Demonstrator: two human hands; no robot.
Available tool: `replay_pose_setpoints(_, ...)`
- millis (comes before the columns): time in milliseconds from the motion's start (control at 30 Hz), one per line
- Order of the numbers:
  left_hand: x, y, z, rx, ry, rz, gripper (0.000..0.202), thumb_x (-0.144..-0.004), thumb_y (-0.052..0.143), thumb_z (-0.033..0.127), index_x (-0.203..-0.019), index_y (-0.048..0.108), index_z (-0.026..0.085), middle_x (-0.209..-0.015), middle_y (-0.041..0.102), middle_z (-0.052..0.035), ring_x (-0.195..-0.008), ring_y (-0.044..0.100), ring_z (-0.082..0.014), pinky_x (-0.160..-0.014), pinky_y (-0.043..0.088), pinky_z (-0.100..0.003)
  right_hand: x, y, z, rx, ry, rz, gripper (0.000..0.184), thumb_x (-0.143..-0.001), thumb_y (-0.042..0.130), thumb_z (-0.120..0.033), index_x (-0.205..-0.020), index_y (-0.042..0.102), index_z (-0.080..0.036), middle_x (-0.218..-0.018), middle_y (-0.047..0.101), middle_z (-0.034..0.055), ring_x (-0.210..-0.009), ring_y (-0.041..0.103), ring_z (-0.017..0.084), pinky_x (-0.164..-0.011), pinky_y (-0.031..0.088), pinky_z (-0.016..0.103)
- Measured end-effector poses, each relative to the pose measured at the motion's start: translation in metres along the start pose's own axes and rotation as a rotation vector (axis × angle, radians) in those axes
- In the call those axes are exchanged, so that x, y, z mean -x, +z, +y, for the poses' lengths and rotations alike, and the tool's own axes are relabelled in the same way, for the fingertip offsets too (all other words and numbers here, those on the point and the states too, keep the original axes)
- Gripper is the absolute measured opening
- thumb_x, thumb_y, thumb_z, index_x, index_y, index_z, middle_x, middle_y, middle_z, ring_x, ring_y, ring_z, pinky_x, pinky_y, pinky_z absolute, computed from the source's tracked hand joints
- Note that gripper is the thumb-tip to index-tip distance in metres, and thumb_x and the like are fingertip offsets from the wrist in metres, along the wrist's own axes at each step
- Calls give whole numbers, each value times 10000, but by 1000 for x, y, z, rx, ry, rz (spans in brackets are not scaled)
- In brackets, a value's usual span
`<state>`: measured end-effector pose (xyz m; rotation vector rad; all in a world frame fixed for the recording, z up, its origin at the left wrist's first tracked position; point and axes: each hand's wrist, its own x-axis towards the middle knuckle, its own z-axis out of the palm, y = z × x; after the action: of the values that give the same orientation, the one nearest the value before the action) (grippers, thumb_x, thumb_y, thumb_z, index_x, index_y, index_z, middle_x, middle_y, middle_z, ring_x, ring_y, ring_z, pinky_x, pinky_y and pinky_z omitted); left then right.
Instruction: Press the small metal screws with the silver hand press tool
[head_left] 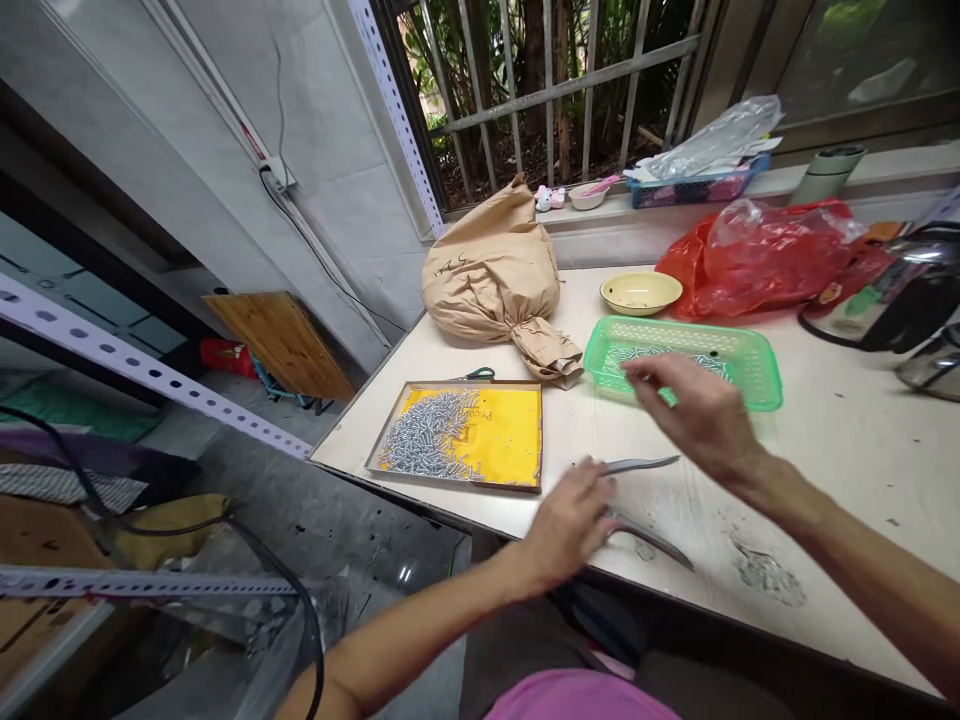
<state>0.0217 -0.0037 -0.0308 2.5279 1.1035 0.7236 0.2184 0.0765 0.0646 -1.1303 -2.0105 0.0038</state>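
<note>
L hand (570, 520) sits at the front edge of the desk (840, 440), grip closed on the joined end of metal tweezers (637, 466), which lie flat w/ arms splayed apart. R hand (697, 410) hovers over the near rim of the green basket (757, 385), which holds screws (709, 360). Its grip is loose, fingers spread, nothing seen in it (it's blurred). The yellow tray (510, 440) w/ a screw pile (431, 432) is near, left of the L hand. A paper sack (491, 270) sits behind it.

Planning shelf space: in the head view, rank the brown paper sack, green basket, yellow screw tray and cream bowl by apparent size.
1. brown paper sack
2. yellow screw tray and green basket: about alike, unranked
3. cream bowl
</note>
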Motion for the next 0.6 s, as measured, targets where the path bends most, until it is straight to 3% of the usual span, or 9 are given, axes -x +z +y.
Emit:
replay_pose_setpoints(133,-8,-53,-82,-213,-382,180,343,-910,460,259,-1230,542,165,-1288,551,-131,-1275,444,-246,-1044,385,-490,-7,-17,48,279,97,-45,347,-933,390,-343,-1203,552,-199,-1146,585,148,-1018,565,305,-819,464,439)
replay_pose_setpoints(233,-12,-88,-140,-345,-604,190,291,-910,439,218,-1131,599,117,-1157,620,-141,-1130,547,-246,-957,441,-473,14,-9,68,300,127,-120,423,-923,393,-384,-1290,489,-196,-1224,533,159,-1061,551,317,-796,485,443)
replay_pose_setpoints(300,-16,-101,-166,-393,-640,163,256,-907,437,218,-1033,631,110,-1102,639,-144,-1078,563,-243,-932,447,-454,34,2,70,252,122,-170,425,-926,380,-398,-1284,492,-197,-1241,521,145,-1063,559,300,-805,498,433)
replay_pose_setpoints(433,-22,-101,-186,-418,-585,114,246,-893,477,252,-1047,611,115,-1208,592,-153,-1190,491,-251,-1005,382,-451,67,21,61,153,122,-258,409,-932,367,-425,-1207,553,-186,-1244,515,142,-1072,572,284,-843,505,427)
replay_pose_setpoints(533,-18,-92,-181,-414,-493,32,288,-904,457,252,-1132,580,124,-1259,568,-141,-1228,468,-238,-1044,346,-451,79,22,50,95,153,-302,391,-938,363,-427,-1184,567,-202,-1254,519,127,-1062,589,271,-832,519,412)
replay_pose_setpoints(600,-10,-89,-172,-360,-431,-25,272,-917,426,245,-1093,612,150,-1188,618,-108,-1165,521,-218,-1035,365,-431,84,18,45,62,165,-308,375,-942,363,-427,-1175,570,-221,-1257,527,110,-1066,591,262,-820,529,398)
